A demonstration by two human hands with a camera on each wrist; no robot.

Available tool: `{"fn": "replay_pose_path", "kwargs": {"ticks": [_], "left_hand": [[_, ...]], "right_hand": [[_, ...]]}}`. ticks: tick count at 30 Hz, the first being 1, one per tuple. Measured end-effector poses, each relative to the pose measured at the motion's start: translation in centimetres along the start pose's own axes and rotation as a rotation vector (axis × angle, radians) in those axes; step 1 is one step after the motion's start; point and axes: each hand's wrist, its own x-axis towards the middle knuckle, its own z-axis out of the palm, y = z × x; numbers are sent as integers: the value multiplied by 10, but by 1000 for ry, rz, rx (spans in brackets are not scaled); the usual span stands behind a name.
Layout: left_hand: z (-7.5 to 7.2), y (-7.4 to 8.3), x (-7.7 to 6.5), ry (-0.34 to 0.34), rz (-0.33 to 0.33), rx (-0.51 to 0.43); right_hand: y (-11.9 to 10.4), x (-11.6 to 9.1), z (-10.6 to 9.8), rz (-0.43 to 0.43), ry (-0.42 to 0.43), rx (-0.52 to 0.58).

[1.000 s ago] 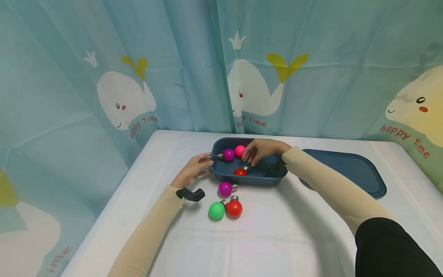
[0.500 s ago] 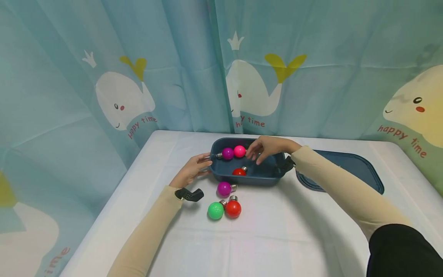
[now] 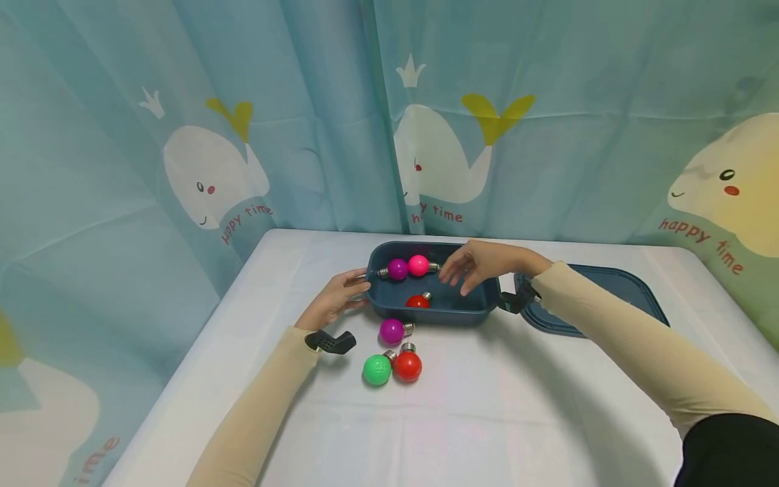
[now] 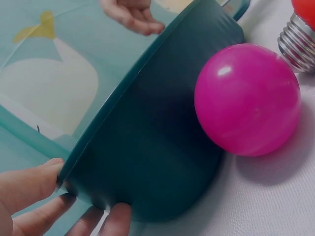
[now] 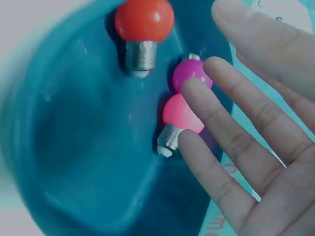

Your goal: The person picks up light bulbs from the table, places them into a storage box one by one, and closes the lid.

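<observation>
My left hand [image 3: 334, 299] rests its thumb and fingertips against the outer left end of a dark blue plastic bin [image 3: 447, 316]. In the left wrist view those fingers [image 4: 118, 219] touch the wall just below the rim. Above the bin's right half hovers my right hand [image 3: 483, 262], its fingers loosely spread and holding nothing. Inside the bin lie a purple bulb [image 3: 398, 269], a pink bulb [image 3: 418, 265] and a red bulb [image 3: 417, 301] near the front wall. The right wrist view shows their metal screw bases, with my fingers partly covering the purple and pink ones.
In front of the bin, a second purple bulb [image 3: 391, 331], a green bulb [image 3: 377, 370] and another red bulb [image 3: 408, 366] lie on the white tablecloth [image 3: 487, 406]. A dark blue lid [image 3: 633, 291] lies to the right, partly under my right forearm. A whale-print curtain [image 3: 341, 135] hangs behind.
My right hand has lifted and drawn back to the right, away from the bulbs in the bin. My left hand stays at the bin's left end.
</observation>
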Motion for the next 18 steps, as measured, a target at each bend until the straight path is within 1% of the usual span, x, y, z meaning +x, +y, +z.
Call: {"fn": "replay_pose_path", "kwargs": {"ticks": [5,9,14,18], "left_hand": [[1,1,1,14,-9,10],[1,1,0,11,-10,4],[1,2,-1,10,-11,7],[1,1,-1,14,-6,11]], "right_hand": [[-5,-7,6,-27,-3,13],[-10,-10,10,-67,-12,9],[-14,-11,18,-101,-20,3],[-17,-10,26,-131,-26,23]]}}
